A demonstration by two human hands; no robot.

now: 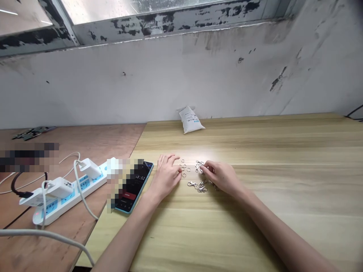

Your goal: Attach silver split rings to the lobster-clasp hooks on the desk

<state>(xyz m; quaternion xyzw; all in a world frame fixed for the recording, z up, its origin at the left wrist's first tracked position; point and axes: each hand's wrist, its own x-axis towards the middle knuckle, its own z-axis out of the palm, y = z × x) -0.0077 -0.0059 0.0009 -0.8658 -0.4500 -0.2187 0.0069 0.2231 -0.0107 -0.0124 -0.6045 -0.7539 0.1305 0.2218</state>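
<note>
Two hands (166, 177) (222, 177), perhaps six metal rings (184, 166)

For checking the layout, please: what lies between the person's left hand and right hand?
Small round silver metal rings and silver lobster clasps lie between the left hand and right hand on the pale wooden table, in the head view.

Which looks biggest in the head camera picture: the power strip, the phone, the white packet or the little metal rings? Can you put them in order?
1. power strip
2. phone and white packet: the phone looks bigger but sits nearer the camera, so I'm unsure.
3. metal rings
</note>
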